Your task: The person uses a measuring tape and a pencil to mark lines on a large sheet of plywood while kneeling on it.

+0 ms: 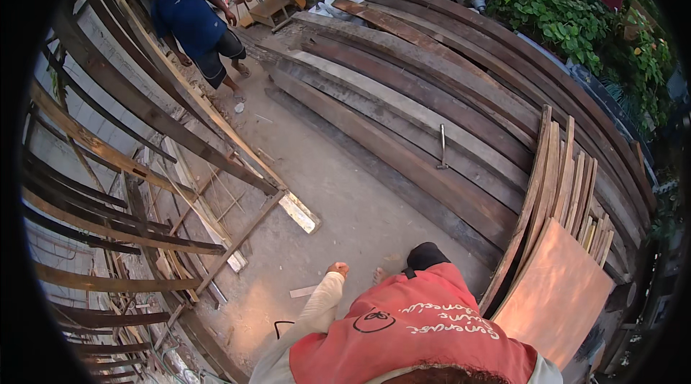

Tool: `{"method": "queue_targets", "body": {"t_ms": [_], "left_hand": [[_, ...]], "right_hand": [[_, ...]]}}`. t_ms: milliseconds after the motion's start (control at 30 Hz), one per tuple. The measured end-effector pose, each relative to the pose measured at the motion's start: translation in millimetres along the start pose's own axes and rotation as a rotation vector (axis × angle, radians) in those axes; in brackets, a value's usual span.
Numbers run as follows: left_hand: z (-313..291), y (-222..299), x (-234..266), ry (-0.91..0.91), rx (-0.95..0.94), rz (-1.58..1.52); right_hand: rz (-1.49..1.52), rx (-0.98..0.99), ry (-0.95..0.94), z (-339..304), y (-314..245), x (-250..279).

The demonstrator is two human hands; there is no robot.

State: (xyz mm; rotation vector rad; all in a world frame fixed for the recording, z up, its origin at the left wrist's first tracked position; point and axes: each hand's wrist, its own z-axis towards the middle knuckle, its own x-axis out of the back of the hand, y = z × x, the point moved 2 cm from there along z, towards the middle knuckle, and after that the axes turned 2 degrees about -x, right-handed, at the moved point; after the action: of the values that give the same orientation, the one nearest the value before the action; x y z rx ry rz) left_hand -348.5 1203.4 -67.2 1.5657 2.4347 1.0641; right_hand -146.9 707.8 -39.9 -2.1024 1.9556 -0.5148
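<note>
My left hand (337,269) hangs low beside my body at the end of a pale sleeve. Its fingers look curled closed, and nothing sticks out of them. A small flat strip of wood (303,291) lies on the ground just left of it. Near my left forearm is a thin dark bent piece (283,326), perhaps a metal rod. My right hand is out of sight; only part of that sleeve (547,371) shows at the lower right. A hammer (443,148) rests on the stacked beams ahead, touched by neither hand.
Long timber beams (403,89) fill the ground ahead and right. Shorter boards (558,168) and a brown panel (554,297) lie at right. Leaning and racked beams (137,107) line the left side, with a light-ended beam (299,213) jutting out. A person in blue (188,17) stands far left.
</note>
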Motion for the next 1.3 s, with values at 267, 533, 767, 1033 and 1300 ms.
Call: {"method": "queue_targets", "body": {"t_ms": [267, 533, 767, 1033, 1300], "left_hand": [[72, 104, 37, 0.268, 0.004, -0.507], [49, 141, -11, 0.155, 0.350, -0.109], [111, 176, -29, 0.052, 0.253, 0.198], [266, 275, 7, -0.046, -0.024, 0.537], [358, 357, 142, -0.182, 0.116, -0.649]], "right_hand": [[0.063, 0.095, -0.029, 79, -217, -106], [-0.093, 0.335, -0.186, 126, -467, -221], [-0.491, 0.293, -0.249, 103, -489, -364], [-1.657, 0.746, -0.459, 141, -534, -441], [-1.416, 1.122, -0.047, -9, -666, -550]]}}
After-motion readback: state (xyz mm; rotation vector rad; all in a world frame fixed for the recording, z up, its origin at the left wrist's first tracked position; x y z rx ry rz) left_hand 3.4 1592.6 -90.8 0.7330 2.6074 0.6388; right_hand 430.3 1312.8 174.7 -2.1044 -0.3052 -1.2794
